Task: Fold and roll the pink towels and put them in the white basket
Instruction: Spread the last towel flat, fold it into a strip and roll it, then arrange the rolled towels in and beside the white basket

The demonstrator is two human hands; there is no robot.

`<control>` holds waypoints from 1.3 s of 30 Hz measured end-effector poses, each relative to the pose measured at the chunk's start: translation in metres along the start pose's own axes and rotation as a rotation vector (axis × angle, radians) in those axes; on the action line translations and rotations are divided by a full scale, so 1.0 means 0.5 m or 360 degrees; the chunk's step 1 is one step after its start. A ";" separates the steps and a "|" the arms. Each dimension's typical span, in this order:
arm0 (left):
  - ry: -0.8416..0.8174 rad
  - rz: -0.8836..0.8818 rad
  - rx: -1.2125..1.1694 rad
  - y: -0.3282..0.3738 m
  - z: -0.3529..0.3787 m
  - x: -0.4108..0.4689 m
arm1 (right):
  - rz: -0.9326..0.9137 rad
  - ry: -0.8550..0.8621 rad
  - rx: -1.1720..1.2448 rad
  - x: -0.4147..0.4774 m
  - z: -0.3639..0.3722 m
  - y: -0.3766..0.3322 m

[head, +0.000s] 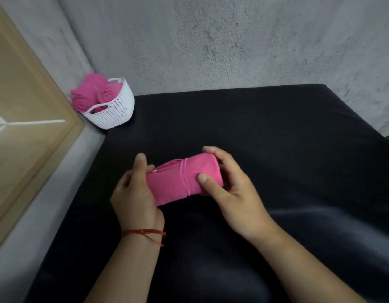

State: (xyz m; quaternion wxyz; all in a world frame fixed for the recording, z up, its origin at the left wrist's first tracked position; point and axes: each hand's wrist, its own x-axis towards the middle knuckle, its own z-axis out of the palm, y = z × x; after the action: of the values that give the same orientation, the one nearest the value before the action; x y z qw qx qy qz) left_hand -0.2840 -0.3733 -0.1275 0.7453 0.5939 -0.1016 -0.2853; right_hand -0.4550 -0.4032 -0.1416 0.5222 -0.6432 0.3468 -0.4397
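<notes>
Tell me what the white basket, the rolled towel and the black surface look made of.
The white basket: likely moulded plastic, matte; its wall shows a regular perforated weave pattern. The rolled towel: soft pink fabric, fibre unclear; it rolls tightly and has a stitched hem. The black surface: seemingly a cloth cover, with soft folds and faint sheen.

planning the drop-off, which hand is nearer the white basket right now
Left. The left hand grips the rolled pink towel at the end toward the white basket, which sits back-left of it. The right hand holds the other end, farther away.
</notes>
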 end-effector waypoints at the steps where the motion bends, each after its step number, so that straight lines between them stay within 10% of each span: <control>1: 0.0023 -0.0002 -0.0056 0.014 -0.009 0.008 | -0.0024 -0.0063 -0.0083 0.011 0.013 -0.013; 13: 0.0072 0.0125 -0.0249 0.129 -0.138 0.133 | -0.0020 -0.0466 -0.0347 0.124 0.144 -0.155; 39: -0.0144 -0.0224 -0.0312 0.149 -0.209 0.275 | -0.0506 0.0622 -0.0917 0.689 0.469 -0.127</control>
State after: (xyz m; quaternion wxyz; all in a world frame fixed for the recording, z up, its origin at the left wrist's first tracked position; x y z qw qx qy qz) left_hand -0.0976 -0.3521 -0.1115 0.7726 0.5105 -0.0647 -0.3720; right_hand -0.1098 -0.6153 -0.0255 0.1694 -0.7133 0.4452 -0.5141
